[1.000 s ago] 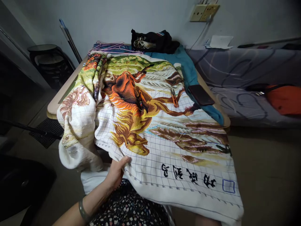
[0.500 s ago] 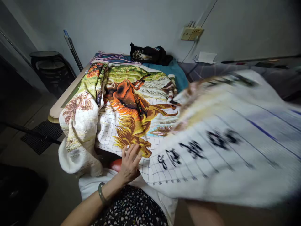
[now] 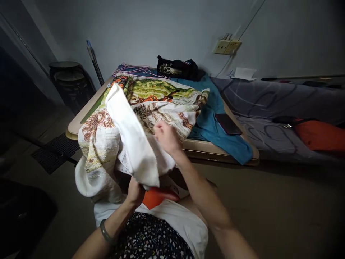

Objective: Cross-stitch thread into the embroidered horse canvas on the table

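A large cross-stitch cloth (image 3: 164,126) with brown, green and orange stitching lies bunched and folded over the table and hangs toward my lap. Its white border (image 3: 129,133) is turned over in a strip at the middle. My left hand (image 3: 135,191), below a green bangle, grips the strip's lower end, with most fingers hidden beneath it. My right hand (image 3: 167,138) is closed just above the folded cloth, fingers curled together. Whatever sits in its fingertips is too small to make out.
The table (image 3: 212,145) bears a teal cloth (image 3: 212,108), a dark phone (image 3: 228,124), pink hangers (image 3: 134,69) and a black bag (image 3: 176,68). A folded stool (image 3: 68,79) stands left. An orange item (image 3: 318,135) lies on grey fabric at right. Wall sockets (image 3: 228,46) are behind.
The raised right part of the cloth has been folded over to the left, covering the horse pattern and baring the phone. My right hand has come into view; my left has moved down to the cloth's edge.
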The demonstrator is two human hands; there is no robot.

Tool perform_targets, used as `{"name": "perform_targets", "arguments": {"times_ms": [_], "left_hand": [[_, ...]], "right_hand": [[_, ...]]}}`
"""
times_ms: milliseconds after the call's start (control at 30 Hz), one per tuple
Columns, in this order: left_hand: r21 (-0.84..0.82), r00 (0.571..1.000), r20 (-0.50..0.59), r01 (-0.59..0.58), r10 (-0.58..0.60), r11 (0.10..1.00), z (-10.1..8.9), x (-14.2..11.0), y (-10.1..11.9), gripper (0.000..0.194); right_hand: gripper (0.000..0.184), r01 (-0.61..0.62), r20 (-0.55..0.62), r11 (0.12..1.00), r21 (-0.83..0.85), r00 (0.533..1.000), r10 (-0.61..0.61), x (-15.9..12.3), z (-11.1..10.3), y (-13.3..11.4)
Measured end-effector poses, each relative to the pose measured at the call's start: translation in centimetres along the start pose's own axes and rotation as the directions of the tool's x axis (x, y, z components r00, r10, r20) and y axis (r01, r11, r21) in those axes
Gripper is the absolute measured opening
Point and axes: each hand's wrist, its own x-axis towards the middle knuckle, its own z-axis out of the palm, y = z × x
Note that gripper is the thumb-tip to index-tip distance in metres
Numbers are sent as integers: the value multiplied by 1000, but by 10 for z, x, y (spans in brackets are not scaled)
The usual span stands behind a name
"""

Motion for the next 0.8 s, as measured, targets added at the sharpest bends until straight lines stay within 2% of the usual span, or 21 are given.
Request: {"name": "perform_targets", "arguments": {"times_ms": [100,133,167,233,333,400,467,567,633,700,733,767,800], "left_hand": [[-97,990,69,131,-124,987,6,-2,9,21],[-107,985,85,162,-153,981,7,-4,10,20],[-112,983,93,166,-156,980,7,-7,10,20],[-85,990,107,105,-96,991,6,-13,8,22],[-21,984,176,21,-17,1000,4,-18,1,37],[1,989,149,-23,22,1000,6,-16,-2,44],[33,995,95,-44,41,998,10,-12,-2,49],[134,993,113,10,-25,991,20,-4,0,57],[210,987,135,60,-90,976,25,-1,1,57],[244,982,128,103,-137,964,28,2,2,51],[241,982,112,121,-151,963,28,3,3,47],[224,983,87,140,-163,964,27,5,3,43],[202,983,59,156,-171,967,27,6,4,40]], "right_hand": [[15,92,-210,986,141,976,-61,-5,-12,8],[15,135,-224,975,179,970,-93,-14,-9,10],[14,167,-187,966,196,974,-131,-23,-2,12],[13,189,18,972,142,981,-193,-37,26,15],[10,179,288,981,-76,946,-150,-37,79,19],[8,149,358,977,-149,930,-87,-28,104,23],[9,117,374,983,-143,926,-56,-21,111,26],[12,29,309,996,-83,951,-1,-25,90,32],[10,-67,192,992,104,980,46,-36,63,36],[11,-108,22,928,356,994,107,-48,29,40],[13,-85,-91,894,440,986,139,-55,10,43],[14,-42,-232,880,473,957,171,-61,-11,47],[15,10,-400,888,459,895,196,-66,-32,51]]}}
